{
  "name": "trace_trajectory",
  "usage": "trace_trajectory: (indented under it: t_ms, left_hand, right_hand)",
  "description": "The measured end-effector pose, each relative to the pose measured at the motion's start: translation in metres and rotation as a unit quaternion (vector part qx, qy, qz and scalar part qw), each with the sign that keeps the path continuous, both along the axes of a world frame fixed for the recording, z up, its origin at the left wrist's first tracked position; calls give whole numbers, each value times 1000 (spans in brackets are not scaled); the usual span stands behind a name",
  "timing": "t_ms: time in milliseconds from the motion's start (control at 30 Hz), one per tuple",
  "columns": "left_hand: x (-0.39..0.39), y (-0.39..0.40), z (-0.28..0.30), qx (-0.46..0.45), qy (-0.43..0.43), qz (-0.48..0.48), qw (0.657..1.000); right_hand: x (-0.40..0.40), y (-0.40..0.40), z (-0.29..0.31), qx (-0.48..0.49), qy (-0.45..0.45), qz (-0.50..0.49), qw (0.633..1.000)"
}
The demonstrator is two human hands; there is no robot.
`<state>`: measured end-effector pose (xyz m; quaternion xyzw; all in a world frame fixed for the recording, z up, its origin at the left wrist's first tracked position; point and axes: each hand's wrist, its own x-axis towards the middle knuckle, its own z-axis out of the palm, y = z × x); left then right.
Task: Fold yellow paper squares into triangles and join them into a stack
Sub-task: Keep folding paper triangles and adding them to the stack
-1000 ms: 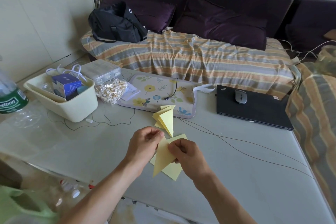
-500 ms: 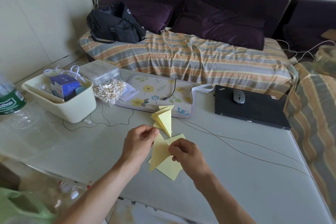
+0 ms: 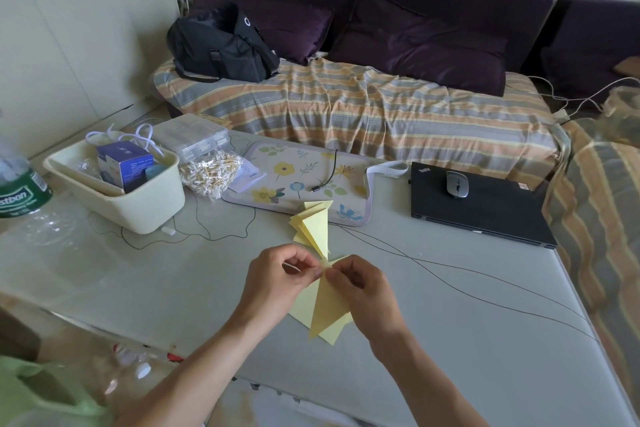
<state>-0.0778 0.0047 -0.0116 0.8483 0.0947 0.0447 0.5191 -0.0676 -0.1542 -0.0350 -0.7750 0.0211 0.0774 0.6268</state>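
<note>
Now both hands work a fold: the left hand [image 3: 277,282] and right hand [image 3: 360,288] pinch the top corner of a yellow sheet [image 3: 325,314], lifted just above more squares [image 3: 301,310] on the table [image 3: 450,357]. Finished triangles [image 3: 313,224] lie just beyond. Next, I judge, comes creasing it sharp and slotting it onto them.

Cream walls, pale wardrobe doors [image 3: 69,45] at left, dark purple sofa [image 3: 398,7] under striped cover [image 3: 363,114], grey table [image 3: 450,340], seemingly daylight.
</note>
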Motion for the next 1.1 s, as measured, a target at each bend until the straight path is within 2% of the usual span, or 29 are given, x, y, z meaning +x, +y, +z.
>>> trace_trajectory:
  t_ms: [233, 500, 667, 833, 1100]
  left_hand:
    - [-3, -1, 3, -28, 21, -13, 999]
    - [-3, -1, 1, -120, 63, 1, 991]
    - [-3, -2, 1, -136, 69, -8, 988]
    - [-1, 0, 0, -38, 36, -37, 998]
    - [0, 0, -2, 59, -5, -70, 996]
  right_hand:
    - [0, 0, -3, 11, -11, 7, 1000]
    - [1, 0, -4, 25, -27, 29, 999]
    - [1, -1, -4, 27, -25, 34, 999]
    - [0, -1, -5, 25, -4, 36, 999]
    - [-2, -3, -2, 6, 11, 42, 999]
